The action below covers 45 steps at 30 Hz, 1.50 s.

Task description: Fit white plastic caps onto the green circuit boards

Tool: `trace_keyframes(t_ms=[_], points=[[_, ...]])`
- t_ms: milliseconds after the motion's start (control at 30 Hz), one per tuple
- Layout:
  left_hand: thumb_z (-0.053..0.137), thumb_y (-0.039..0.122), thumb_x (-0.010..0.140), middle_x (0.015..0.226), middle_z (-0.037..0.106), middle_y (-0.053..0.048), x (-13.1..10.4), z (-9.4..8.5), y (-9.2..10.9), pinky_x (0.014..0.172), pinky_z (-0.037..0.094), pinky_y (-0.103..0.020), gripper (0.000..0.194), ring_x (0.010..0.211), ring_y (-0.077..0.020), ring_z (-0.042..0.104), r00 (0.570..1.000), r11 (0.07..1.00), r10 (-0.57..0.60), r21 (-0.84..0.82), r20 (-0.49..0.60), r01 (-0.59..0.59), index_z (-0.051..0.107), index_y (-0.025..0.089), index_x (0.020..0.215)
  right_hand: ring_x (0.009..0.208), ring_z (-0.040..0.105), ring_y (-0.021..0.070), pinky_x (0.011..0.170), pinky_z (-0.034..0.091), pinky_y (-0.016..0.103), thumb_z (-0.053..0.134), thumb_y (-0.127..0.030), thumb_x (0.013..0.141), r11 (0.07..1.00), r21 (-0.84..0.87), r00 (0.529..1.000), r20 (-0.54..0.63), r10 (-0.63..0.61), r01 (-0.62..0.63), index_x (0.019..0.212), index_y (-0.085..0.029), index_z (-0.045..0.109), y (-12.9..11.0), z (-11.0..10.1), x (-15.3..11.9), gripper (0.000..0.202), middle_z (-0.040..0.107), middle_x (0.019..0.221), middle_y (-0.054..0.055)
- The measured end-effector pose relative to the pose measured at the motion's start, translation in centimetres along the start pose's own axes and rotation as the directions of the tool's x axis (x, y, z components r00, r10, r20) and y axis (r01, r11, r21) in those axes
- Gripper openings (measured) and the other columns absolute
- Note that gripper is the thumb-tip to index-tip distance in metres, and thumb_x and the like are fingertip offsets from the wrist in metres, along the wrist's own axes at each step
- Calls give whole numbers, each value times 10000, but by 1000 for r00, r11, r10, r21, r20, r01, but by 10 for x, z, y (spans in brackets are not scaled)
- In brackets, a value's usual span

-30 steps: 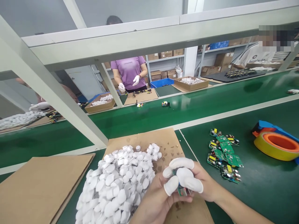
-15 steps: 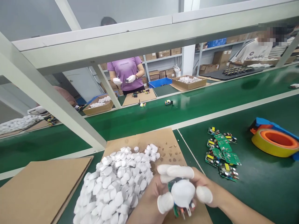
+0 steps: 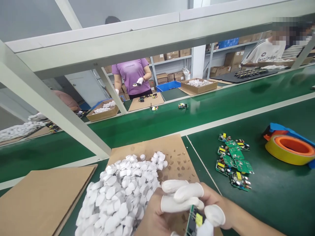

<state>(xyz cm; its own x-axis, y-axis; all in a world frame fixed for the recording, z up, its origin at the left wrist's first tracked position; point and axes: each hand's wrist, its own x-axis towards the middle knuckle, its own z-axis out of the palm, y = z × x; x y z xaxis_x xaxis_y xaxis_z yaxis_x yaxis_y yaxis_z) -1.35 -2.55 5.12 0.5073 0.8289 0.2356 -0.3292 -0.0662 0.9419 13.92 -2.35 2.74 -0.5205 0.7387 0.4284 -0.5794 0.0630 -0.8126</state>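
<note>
At the bottom centre of the head view, a small green circuit board (image 3: 190, 221) with a yellow-topped part is between my two hands, turned up nearly on edge. A white piece (image 3: 206, 228) covers its right side. My left hand (image 3: 159, 209), in white finger cots, is closed on the board from the left, its thumb mostly below the frame. My right hand (image 3: 211, 203) grips it from above and the right, also in finger cots. Beside my left hand lies a big heap of white, flat-faced pieces (image 3: 125, 193) on a cardboard sheet (image 3: 177, 157).
Several circuit boards (image 3: 235, 160) lie on the green table to the right, near a yellow tape roll (image 3: 278, 152). Folded cardboard (image 3: 44, 196) is at left. Two boards sit on the green conveyor (image 3: 137, 123) beyond a metal frame (image 3: 103, 46). Co-workers sit across.
The circuit board has turned from facing me with its white piece to nearly on edge, and moved lower. My fingers have shifted around it. Boards on the conveyor have moved slightly right.
</note>
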Motion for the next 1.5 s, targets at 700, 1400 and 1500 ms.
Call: trace_keyframes(t_ms=[700, 1400, 1500], points=[[747, 306, 654, 881, 649, -47, 9, -6, 1, 829, 455, -312, 291, 952, -235, 562, 995, 992, -9, 122, 100, -3, 735, 268, 942, 1283, 410, 292, 1058, 299, 452, 525, -522, 830, 997, -21, 997, 31, -75, 76, 1197, -226, 608, -2, -1, 5, 478, 534, 1325, 130], [734, 446, 618, 821, 725, -48, 9, -37, -22, 733, 558, -366, 289, 828, -279, 667, 977, 946, -212, 256, 34, 196, 758, 230, 808, 1169, 491, 307, 1001, 358, 422, 712, -592, 619, 975, -136, 983, -24, -182, 177, 931, -171, 714, 19, -12, 3, 524, 636, 1108, 130], [808, 321, 522, 927, 719, -30, 5, -35, -21, 802, 547, -349, 401, 938, -299, 642, 986, 941, -165, 295, -36, 168, 738, 267, 913, 1180, 474, 323, 1010, 343, 426, 659, -715, 556, 972, -181, 988, -16, -156, 151, 974, -153, 689, 17, -11, 2, 702, 630, 1106, 147]])
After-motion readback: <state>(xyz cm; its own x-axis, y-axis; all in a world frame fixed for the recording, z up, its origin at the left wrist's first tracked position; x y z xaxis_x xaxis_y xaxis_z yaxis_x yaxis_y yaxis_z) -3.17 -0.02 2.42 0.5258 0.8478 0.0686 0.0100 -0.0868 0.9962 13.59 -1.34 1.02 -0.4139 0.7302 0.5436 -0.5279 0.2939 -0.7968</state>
